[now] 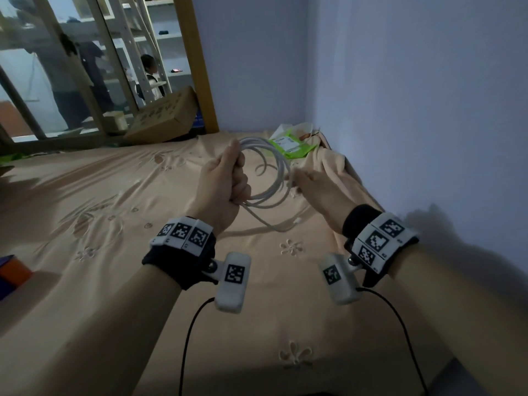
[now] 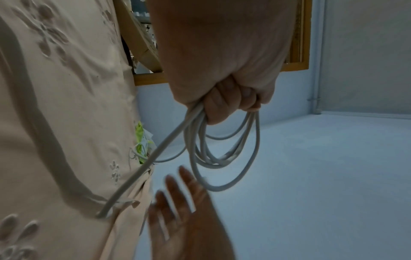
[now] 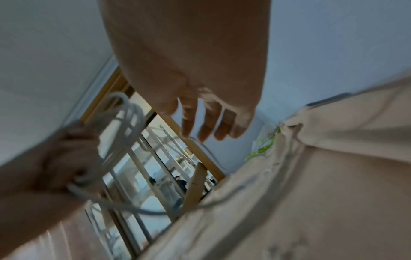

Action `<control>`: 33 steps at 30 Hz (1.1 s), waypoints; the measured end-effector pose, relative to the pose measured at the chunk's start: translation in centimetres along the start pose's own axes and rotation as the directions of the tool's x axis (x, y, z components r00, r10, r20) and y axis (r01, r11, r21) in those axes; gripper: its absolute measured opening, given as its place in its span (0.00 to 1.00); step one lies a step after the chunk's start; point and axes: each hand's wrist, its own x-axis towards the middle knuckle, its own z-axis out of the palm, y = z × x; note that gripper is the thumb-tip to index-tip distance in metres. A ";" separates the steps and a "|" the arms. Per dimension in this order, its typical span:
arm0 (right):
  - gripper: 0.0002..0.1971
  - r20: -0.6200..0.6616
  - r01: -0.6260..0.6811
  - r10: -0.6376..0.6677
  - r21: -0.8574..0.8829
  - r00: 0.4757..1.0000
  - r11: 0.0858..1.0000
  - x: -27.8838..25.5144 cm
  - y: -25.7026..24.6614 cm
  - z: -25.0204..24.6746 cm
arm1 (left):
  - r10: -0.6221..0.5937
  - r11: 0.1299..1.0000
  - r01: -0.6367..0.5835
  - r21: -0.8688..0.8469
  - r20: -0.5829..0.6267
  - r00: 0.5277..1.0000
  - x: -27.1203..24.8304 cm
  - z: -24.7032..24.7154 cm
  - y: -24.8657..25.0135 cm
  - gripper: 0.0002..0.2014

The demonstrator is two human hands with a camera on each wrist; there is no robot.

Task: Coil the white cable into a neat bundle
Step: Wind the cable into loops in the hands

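Note:
My left hand grips the white cable in a fist, held above the peach bed sheet. Several loops hang from the fist toward the right. A loose tail runs from under the fist down onto the sheet and ends near a small plug. My right hand is beside the loops' right edge, fingers straight and holding nothing. In the left wrist view the loops dangle below the curled fingers, with the right hand flat just beneath. The right wrist view is blurred; its fingers are spread, and the coil is at the left.
A green and white packet lies at the bed's far corner by the blue wall. A cardboard box leans by the wooden post. An orange and blue object sits at the left edge. People stand beyond the rail.

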 end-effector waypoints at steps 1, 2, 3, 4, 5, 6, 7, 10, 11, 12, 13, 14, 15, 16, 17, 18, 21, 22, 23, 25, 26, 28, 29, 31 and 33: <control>0.19 0.039 -0.031 0.036 -0.102 0.999 0.994 -0.3 0.5 -0.2 | 0.010 1.000 -0.010 -0.008 -0.007 1.000 0.1 0.0 0.2 0.20; 0.18 0.077 -0.054 0.072 -0.209 0.994 0.977 -0.7 1.1 -0.2 | 0.019 1.000 -0.019 -0.011 -0.008 1.000 0.2 0.1 0.4 0.20; 0.18 0.107 -0.067 0.102 -0.290 0.989 0.955 -0.9 1.6 0.0 | 0.025 1.000 -0.025 -0.014 -0.006 1.000 0.3 0.1 0.6 0.20; 0.18 0.124 -0.081 0.131 -0.342 0.984 0.936 -1.0 2.0 0.1 | 0.031 0.999 -0.031 -0.016 -0.002 1.000 0.3 0.3 0.6 0.20; 0.17 0.133 -0.112 0.165 -0.335 0.977 0.936 -1.1 2.5 0.3 | 0.035 0.999 -0.035 -0.017 0.003 0.999 0.3 0.4 0.7 0.20; 0.15 0.145 -0.169 0.216 -0.282 0.966 0.944 -1.2 2.7 0.6 | 0.036 0.999 -0.036 -0.015 0.008 0.999 0.3 0.5 0.7 0.20; 0.13 0.173 -0.238 0.273 -0.197 0.946 0.951 -1.3 3.0 0.9 | 0.035 0.999 -0.035 -0.011 0.010 0.999 0.3 0.6 0.7 0.20; 0.13 0.227 -0.304 0.302 -0.029 0.926 0.952 -1.4 3.2 1.4 | 0.031 0.999 -0.031 0.013 0.015 0.999 0.3 0.6 0.6 0.20; 0.14 0.194 -0.283 0.279 -0.010 0.940 0.959 -1.2 3.2 1.4 | 0.031 0.999 -0.031 0.021 0.016 0.999 0.3 0.5 0.6 0.19; 0.14 0.139 -0.258 0.256 -0.004 0.957 0.966 -0.8 3.3 1.2 | 0.031 0.999 -0.031 0.027 0.014 0.999 0.3 0.3 0.6 0.19; 0.14 0.081 -0.231 0.232 -0.018 0.969 0.973 -0.5 3.1 0.9 | 0.029 0.999 -0.029 0.033 0.010 1.000 0.3 0.1 0.6 0.19; 0.16 0.031 -0.207 0.209 -0.038 0.977 0.977 -0.4 2.7 0.7 | 0.026 0.999 -0.027 0.039 0.006 1.000 0.3 -0.2 0.5 0.19; 0.19 -0.012 -0.192 0.192 -0.043 0.981 0.980 -0.3 2.2 0.4 | 0.024 0.999 -0.024 0.045 0.003 1.000 0.4 -0.4 0.5 0.20; 0.21 -0.051 -0.168 0.167 -0.031 0.985 0.985 -0.3 1.6 0.1 | 0.020 0.999 -0.020 0.050 0.000 1.000 0.4 -0.6 0.4 0.20; 0.22 -0.091 -0.133 0.133 0.004 0.987 0.991 -0.3 1.0 -0.2 | 0.015 0.998 -0.015 0.057 -0.002 1.000 0.3 -0.8 0.2 0.20; 0.22 -0.135 -0.078 0.084 0.051 0.987 0.996 -0.5 0.3 -0.5 | 0.009 0.998 -0.009 0.065 -0.001 1.000 0.3 -1.0 0.1 0.20; 0.17 -0.194 0.079 -0.028 0.263 0.981 0.961 -0.3 -1.5 -0.9 | -0.024 0.995 0.023 0.099 0.006 1.000 0.2 -1.2 -0.4 0.19; 0.16 -0.198 0.114 -0.050 0.327 0.979 0.938 -0.1 -2.0 -0.9 | -0.036 0.993 0.034 0.114 0.015 0.999 0.0 -1.2 -0.5 0.19; 0.13 -0.196 0.136 -0.070 0.348 0.978 0.928 0.3 -2.2 -0.8 | -0.048 0.990 0.044 0.134 0.025 0.999 -0.1 -1.3 -0.7 0.19; 0.09 -0.160 0.170 -0.124 0.316 0.979 0.933 0.6 -2.7 -0.3 | -0.072 0.982 0.063 0.179 0.045 0.996 -0.4 -1.2 -1.1 0.19; 0.10 -0.136 0.190 -0.155 0.296 0.978 0.936 0.6 -3.1 -0.1 | -0.083 0.978 0.073 0.198 0.048 0.995 -0.5 -1.1 -1.2 0.19; 0.12 -0.108 0.243 -0.223 0.237 0.969 0.941 0.7 -3.3 0.5 | -0.105 0.973 0.092 0.213 0.052 0.993 -0.7 -1.0 -1.4 0.18; 0.12 -0.093 0.274 -0.260 0.188 0.961 0.943 0.6 -3.5 0.8 | -0.114 0.972 0.099 0.212 0.059 0.992 -0.8 -0.9 -1.4 0.18; 0.13 -0.059 0.329 -0.326 0.066 0.944 0.942 0.5 -3.6 1.4 | -0.123 0.973 0.106 0.207 0.074 0.990 -0.9 -0.7 -1.4 0.18; 0.14 -0.028 0.337 -0.337 0.011 0.941 0.941 0.5 -3.8 1.6 | -0.127 0.972 0.107 0.207 0.083 0.988 -0.9 -0.5 -1.3 0.18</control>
